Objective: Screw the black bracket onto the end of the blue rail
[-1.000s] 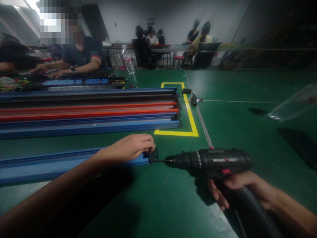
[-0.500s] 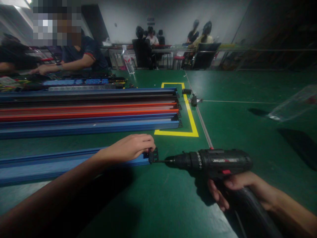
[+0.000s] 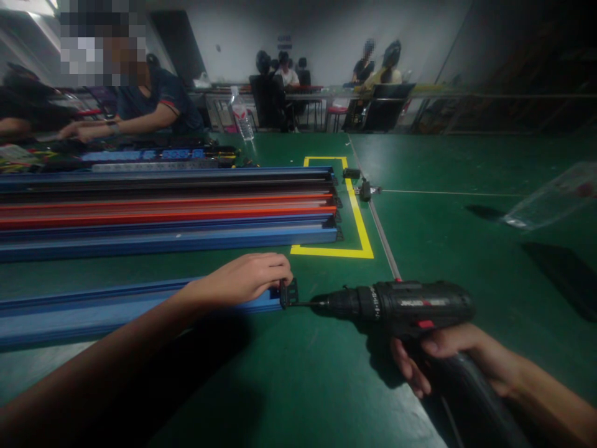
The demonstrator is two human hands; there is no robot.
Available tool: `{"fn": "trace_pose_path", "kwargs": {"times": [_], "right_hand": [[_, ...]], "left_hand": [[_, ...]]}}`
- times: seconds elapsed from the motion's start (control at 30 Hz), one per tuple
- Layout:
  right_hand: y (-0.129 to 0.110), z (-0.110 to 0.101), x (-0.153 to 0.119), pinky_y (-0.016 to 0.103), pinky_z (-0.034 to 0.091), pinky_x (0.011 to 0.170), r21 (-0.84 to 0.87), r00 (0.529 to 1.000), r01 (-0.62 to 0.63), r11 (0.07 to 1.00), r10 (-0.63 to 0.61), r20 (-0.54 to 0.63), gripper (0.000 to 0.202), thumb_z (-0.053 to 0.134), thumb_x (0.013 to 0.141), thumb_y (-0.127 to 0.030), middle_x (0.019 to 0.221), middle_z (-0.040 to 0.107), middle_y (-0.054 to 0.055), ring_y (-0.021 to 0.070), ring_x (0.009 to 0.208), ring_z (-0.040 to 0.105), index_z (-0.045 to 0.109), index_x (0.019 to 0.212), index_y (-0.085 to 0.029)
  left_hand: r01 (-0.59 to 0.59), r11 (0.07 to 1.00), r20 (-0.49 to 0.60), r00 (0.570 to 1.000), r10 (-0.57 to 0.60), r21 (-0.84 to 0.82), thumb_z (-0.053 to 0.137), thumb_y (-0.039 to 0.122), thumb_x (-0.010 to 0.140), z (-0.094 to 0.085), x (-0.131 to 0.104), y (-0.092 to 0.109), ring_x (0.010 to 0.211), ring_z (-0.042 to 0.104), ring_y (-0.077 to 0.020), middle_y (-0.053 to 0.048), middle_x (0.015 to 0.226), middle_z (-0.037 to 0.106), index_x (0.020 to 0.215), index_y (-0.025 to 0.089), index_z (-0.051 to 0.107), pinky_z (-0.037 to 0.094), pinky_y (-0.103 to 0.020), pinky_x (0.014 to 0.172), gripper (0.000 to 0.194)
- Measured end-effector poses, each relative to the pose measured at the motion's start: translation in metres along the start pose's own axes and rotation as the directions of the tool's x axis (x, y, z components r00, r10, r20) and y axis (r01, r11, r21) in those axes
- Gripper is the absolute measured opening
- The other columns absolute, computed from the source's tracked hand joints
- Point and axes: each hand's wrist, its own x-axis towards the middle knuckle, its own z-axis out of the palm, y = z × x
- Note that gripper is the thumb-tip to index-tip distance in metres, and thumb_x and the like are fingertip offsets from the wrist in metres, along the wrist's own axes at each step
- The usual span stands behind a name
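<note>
My right hand (image 3: 454, 348) is wrapped round the grip of a black cordless drill (image 3: 420, 303), which lies level and points left. Its long thin bit (image 3: 303, 303) reaches a black end cap (image 3: 290, 292) at the end of a blue channel profile (image 3: 116, 311). My left hand (image 3: 256, 275) is closed over that end, its fingers curled on the end cap; the fingertips are partly hidden. Whether a screw sits at the tip of the bit is too small to tell.
Several blue, black and red profiles (image 3: 186, 208) lie side by side beyond my left hand. Yellow tape (image 3: 357, 211) marks the green table near small black parts (image 3: 366, 190). Bottles (image 3: 241, 115) stand or lie farther off. A co-worker (image 3: 149, 106) sits across at the left.
Both hands, the drill and the blue profile hold practically the same position. Across the table, the co-worker's hands have shifted slightly.
</note>
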Motion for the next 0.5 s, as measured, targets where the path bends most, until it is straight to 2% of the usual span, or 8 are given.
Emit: {"fn": "trace_pose_path", "kwargs": {"times": [0.2,0.5], "right_hand": [[0.0057,-0.0004,0.0027,0.027,0.059,0.071,0.081,0.999,0.033,0.996,-0.03,-0.036,0.035,0.067,0.072,-0.029,0.09,0.079,0.013,0.018,0.071,0.075,0.079,0.097,-0.007],[0.0054,-0.0013,0.0031,0.029,0.06,0.071,0.077,0.998,0.037,0.996,-0.033,-0.052,0.035,0.066,0.074,-0.029,0.089,0.079,0.014,0.019,0.07,0.075,0.079,0.097,-0.006]], "left_hand": [[-0.007,1.0,-0.007,1.0,0.007,-0.002,0.045,0.013,0.101,0.0011,-0.0001,-0.0004,0.098,0.058,-0.0166,-0.004,0.109,0.061,0.105,0.021,0.062,0.043,-0.029,0.084,0.019],[0.005,1.0,0.002,1.0,-0.005,-0.001,0.045,0.013,0.101,0.0009,0.001,-0.0002,0.099,0.057,-0.0166,-0.004,0.109,0.061,0.106,0.022,0.061,0.042,-0.029,0.085,0.018]]}}
